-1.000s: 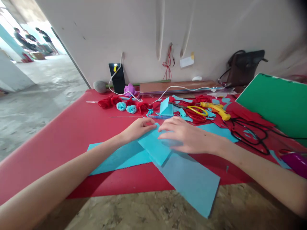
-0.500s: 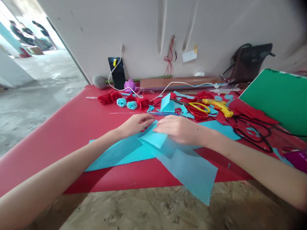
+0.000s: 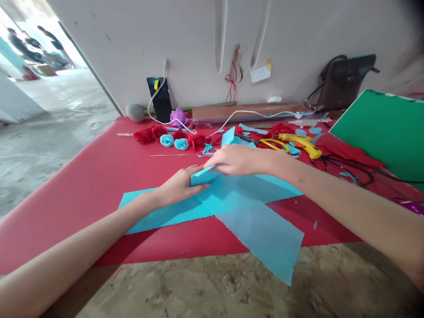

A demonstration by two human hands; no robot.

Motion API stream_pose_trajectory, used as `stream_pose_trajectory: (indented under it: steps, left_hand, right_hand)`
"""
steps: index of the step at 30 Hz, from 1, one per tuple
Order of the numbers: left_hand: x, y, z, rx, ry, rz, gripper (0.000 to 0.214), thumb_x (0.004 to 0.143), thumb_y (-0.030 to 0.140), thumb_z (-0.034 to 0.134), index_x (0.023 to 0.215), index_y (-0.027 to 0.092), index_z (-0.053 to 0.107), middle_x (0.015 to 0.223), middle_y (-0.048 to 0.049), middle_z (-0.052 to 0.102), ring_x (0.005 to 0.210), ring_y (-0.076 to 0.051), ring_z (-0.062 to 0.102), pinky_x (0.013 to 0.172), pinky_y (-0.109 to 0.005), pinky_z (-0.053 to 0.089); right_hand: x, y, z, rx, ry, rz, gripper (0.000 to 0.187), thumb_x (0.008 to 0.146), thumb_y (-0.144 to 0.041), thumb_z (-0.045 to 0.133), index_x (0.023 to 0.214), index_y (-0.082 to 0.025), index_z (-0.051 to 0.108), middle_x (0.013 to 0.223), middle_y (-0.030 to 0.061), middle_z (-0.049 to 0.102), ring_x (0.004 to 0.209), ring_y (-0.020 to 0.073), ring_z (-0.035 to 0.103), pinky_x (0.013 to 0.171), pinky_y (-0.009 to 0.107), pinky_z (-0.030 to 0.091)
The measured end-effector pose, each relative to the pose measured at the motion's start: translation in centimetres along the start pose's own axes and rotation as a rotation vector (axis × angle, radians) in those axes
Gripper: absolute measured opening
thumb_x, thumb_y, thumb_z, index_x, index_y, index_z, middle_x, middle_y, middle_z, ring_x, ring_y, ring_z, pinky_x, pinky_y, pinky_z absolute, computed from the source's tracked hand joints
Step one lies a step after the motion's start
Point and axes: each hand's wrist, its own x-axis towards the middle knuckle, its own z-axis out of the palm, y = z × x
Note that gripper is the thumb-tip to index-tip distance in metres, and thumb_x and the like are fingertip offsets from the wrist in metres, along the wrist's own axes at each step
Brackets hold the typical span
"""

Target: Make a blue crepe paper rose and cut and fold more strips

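Observation:
A strip of light blue crepe paper [image 3: 261,229] runs from between my hands down over the table's front edge. Its far end is folded into a small flap [image 3: 202,176] that stands up. My left hand [image 3: 180,185] holds this flap from the left, thumb in front and fingers behind. Reaching in from the right, my right hand [image 3: 236,160] pinches the flap's upper right corner, its fingertips partly hidden. Beneath both hands a wider blue paper sheet [image 3: 149,218] lies across the red table.
Behind my hands lie red paper roses [image 3: 143,137], blue paper roses [image 3: 181,144], yellow-handled scissors [image 3: 274,145] and a yellow glue gun [image 3: 309,146] among scraps. A green board [image 3: 380,137] leans at the right. A phone [image 3: 160,100] stands against the wall.
My left hand has moved slightly down and left, its thumb now in front of the flap. My right hand has shifted up to the flap's corner. The flap has turned more upright.

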Motion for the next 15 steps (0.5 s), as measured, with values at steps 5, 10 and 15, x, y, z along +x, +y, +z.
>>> stream_pose_trajectory:
  steps: [5,10,15]
  left_hand:
    - [-0.2,-0.5,0.4,0.110,0.187,0.009,0.017,0.073,0.032,0.057,0.080,0.018,0.065,0.083,-0.0047,0.067,0.071,-0.018,0.059,0.065,-0.026,0.043]
    - [-0.2,-1.1,0.3,0.116,0.252,-0.116,0.023,0.072,0.035,0.054,0.062,0.015,0.061,0.055,0.0009,0.056,0.051,-0.012,0.047,0.050,-0.023,0.035]
    - [-0.1,-1.4,0.4,0.045,0.296,-0.151,0.019,0.066,0.033,0.059,0.065,0.014,0.061,0.052,0.0036,0.053,0.054,-0.012,0.048,0.051,-0.021,0.035]
  right_hand:
    - [0.2,-0.1,-0.4,-0.021,0.056,-0.011,0.030,0.081,-0.014,0.040,0.089,-0.020,0.068,0.077,0.0019,0.066,0.067,0.0112,0.053,0.060,0.025,0.032]
    - [0.7,0.1,-0.8,-0.025,0.152,-0.005,0.028,0.081,-0.018,0.045,0.095,-0.020,0.069,0.087,0.0011,0.068,0.070,0.0103,0.055,0.061,0.024,0.033]
    - [1.3,0.5,-1.0,-0.040,0.195,-0.045,0.026,0.082,-0.018,0.048,0.097,-0.017,0.069,0.092,0.0027,0.069,0.075,0.0111,0.057,0.067,0.024,0.036]
